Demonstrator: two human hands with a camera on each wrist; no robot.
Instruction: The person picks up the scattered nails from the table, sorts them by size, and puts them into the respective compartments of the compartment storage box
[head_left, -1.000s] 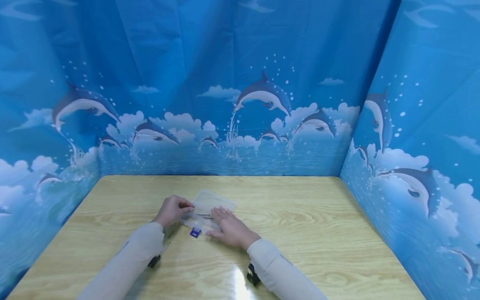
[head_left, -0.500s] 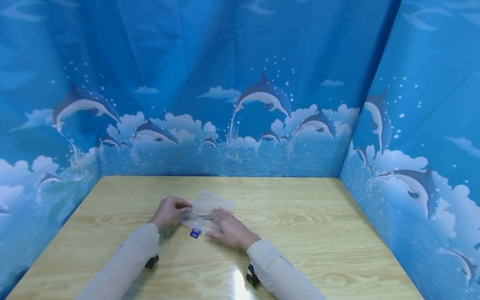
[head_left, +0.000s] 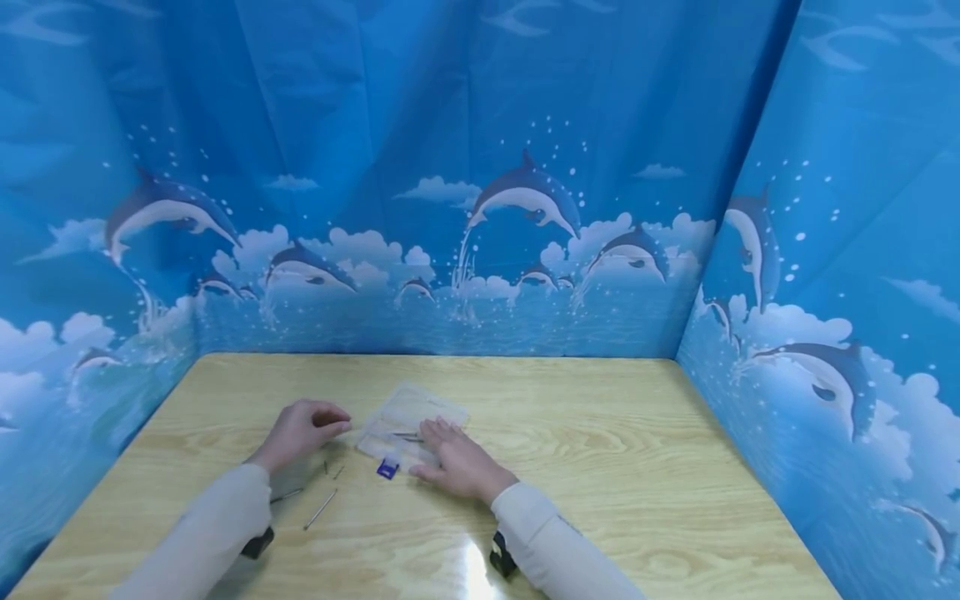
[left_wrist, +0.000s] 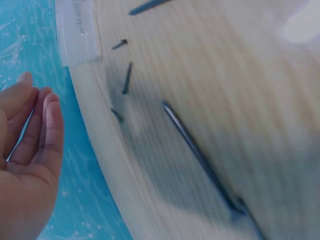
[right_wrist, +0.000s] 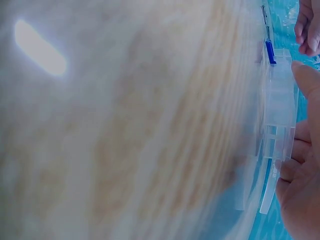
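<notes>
In the head view a clear plastic case (head_left: 375,435) lies with its lid (head_left: 408,402) folded back on the table; slim metal pieces (head_left: 407,436) rest inside. My right hand (head_left: 465,462) rests on the case's right side, fingers extended over it and thumb by the near edge. A blue clasp-like tab (head_left: 387,468) sits at the near edge. My left hand (head_left: 300,433) hovers left of the case, its thumb and fingertips close together, with nothing visible between them. Beneath it lie several loose bits: small screws (left_wrist: 127,78), (left_wrist: 120,44) and a longer metal rod (left_wrist: 200,160).
A second metal rod (head_left: 320,509) lies nearer the table's front, left of the middle. The wood-grain table (head_left: 600,467) meets blue dolphin-print curtains (head_left: 450,317) at the back and sides. Dark wrist devices (head_left: 502,554) hang below the sleeves.
My left hand has drawn back from the case, leftward and slightly nearer me, uncovering the loose metal pieces on the table. My right hand has stayed on the case.
</notes>
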